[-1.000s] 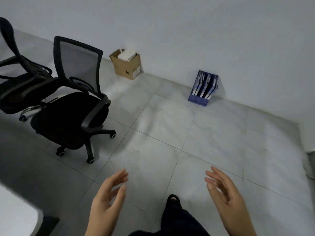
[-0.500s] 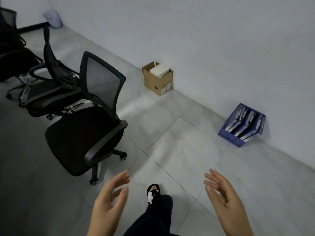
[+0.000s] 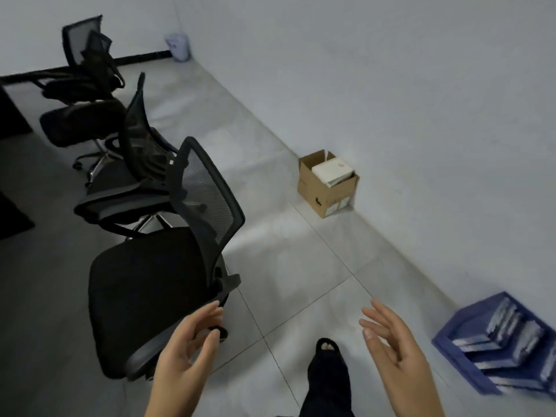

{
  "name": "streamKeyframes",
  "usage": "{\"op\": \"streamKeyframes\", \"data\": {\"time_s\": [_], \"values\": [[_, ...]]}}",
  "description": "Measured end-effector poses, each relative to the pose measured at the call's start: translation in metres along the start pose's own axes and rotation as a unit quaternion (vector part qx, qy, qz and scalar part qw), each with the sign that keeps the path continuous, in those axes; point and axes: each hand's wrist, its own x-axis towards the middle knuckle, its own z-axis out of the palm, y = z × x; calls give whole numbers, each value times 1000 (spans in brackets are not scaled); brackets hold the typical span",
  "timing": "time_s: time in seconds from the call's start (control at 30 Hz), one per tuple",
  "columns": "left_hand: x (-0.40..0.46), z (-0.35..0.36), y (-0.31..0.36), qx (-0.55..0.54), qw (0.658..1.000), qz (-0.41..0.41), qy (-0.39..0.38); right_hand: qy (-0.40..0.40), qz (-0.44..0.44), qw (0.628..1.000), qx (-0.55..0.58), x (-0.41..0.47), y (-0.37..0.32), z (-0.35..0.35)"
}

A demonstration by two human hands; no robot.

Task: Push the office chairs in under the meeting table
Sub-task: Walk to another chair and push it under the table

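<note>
The nearest black mesh office chair (image 3: 150,284) stands on the floor at lower left, its backrest (image 3: 207,188) toward the wall. My left hand (image 3: 186,353) hovers open in front of its near armrest, holding nothing. My right hand (image 3: 394,353) is open over bare tiles, well to the right of the chair. A second chair (image 3: 126,182) stands just behind the first, and a third chair (image 3: 81,85) is farther back by the wall. A dark table edge (image 3: 12,115) shows at the far left.
An open cardboard box (image 3: 328,188) with a white box inside sits against the wall. A blue file rack (image 3: 505,344) lies on the floor at lower right. A pale bin (image 3: 178,48) stands in the far corner. My foot (image 3: 328,356) is between my hands.
The view has swung left and closer to the chairs. The nearest chair now lies right by my left hand, and a third chair has come into view. Both hands stay open.
</note>
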Motion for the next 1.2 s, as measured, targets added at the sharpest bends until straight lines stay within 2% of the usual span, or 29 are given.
{"op": "streamKeyframes", "data": {"time_s": [0.3, 0.47, 0.63, 0.93, 1.2], "values": [[107, 110, 34, -28, 986, -15, 166, -177, -51, 983, -19, 232, -22, -21], [142, 127, 36, -27, 960, -49, 275, -292, -49, 955, -32, 325, -30, 15], [191, 128, 29, -39, 924, -67, 375, -405, -71, 910, -50, 403, -40, 85], [291, 82, 36, -40, 872, -75, 482, -524, -130, 840, -60, 497, -81, 230], [323, 88, 38, -62, 775, -135, 614, -661, -155, 727, -105, 538, -107, 329]]}}
